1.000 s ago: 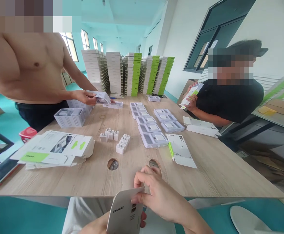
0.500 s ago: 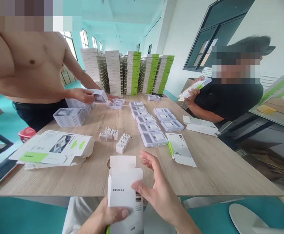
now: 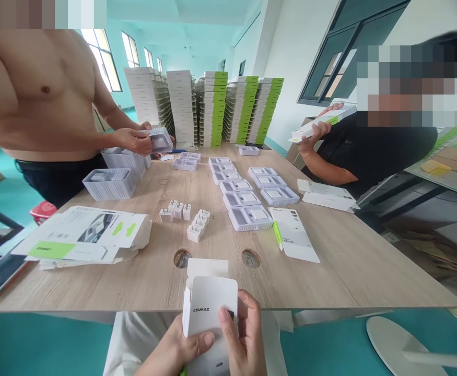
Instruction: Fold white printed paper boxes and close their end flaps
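A white carton (image 3: pixel 204 297) marked CEUKAZ, with a raised end flap, is held low in front of me at the table's near edge. My left hand (image 3: pixel 187 342) is closed around its left side, thumb across the front. My right hand (image 3: pixel 246 331) grips its right side, thumb pressed on the front face and fingers behind. Beyond the carton stand several white plug chargers (image 3: pixel 199 225). Nearest on the right is a flat white box blank (image 3: pixel 296 237) with a green edge. The carton's inside is hidden from me.
White plastic trays (image 3: pixel 249 218) stand in rows at centre right. Stacked flat cartons (image 3: pixel 91 235) lie at left beside a phone (image 3: pixel 3 274). A co-worker at left holds trays (image 3: pixel 160 140); another at right holds a box (image 3: pixel 322 122). Tall box stacks (image 3: pixel 214 109) rise behind. Two holes pierce the tabletop (image 3: pixel 349 256).
My right hand has come down from above the carton and closed on its right side. The carton has shifted slightly right. The left co-worker's far hand has come back to the trays.
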Demonstrator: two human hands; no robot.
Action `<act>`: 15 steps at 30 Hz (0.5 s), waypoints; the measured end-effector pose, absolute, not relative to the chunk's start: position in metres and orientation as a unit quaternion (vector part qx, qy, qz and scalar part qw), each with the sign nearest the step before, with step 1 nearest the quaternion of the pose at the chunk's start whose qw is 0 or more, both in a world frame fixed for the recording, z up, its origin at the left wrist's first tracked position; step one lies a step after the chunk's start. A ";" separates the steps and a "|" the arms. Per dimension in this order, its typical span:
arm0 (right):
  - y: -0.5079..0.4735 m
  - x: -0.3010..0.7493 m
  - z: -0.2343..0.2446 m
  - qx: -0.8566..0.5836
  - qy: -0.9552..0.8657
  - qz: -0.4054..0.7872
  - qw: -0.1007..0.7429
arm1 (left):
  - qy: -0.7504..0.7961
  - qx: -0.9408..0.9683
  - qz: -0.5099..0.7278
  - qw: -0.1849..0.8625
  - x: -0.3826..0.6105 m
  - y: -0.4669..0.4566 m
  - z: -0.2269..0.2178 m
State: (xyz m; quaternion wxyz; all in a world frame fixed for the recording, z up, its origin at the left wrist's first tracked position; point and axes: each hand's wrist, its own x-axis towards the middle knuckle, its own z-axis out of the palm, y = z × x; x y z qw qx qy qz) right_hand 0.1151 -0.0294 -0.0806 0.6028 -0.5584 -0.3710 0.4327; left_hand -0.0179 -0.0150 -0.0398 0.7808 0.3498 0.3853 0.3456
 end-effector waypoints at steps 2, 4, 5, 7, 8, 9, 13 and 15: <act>-0.031 0.114 -0.080 -0.563 -0.363 0.432 0.604 | 0.398 0.331 0.360 0.776 -0.019 -0.021 -0.044; -0.032 0.113 -0.076 -0.563 -0.342 0.438 0.612 | 0.442 0.322 0.413 0.729 -0.019 -0.027 -0.048; -0.032 0.112 -0.074 -0.563 -0.330 0.443 0.615 | 0.471 0.322 0.449 0.688 -0.019 -0.030 -0.050; -0.031 0.110 -0.069 -0.560 -0.316 0.456 0.615 | 0.519 0.331 0.514 0.598 -0.018 -0.033 -0.052; -0.030 0.110 -0.067 -0.558 -0.316 0.463 0.612 | 0.534 0.336 0.530 0.567 -0.017 -0.033 -0.052; -0.030 0.110 -0.064 -0.556 -0.321 0.469 0.606 | 0.542 0.342 0.534 0.552 -0.017 -0.032 -0.052; -0.032 0.112 -0.057 -0.551 -0.364 0.479 0.578 | 0.539 0.360 0.502 0.572 -0.016 -0.029 -0.047; -0.034 0.114 -0.057 -0.549 -0.379 0.485 0.565 | 0.539 0.381 0.500 0.561 -0.015 -0.030 -0.045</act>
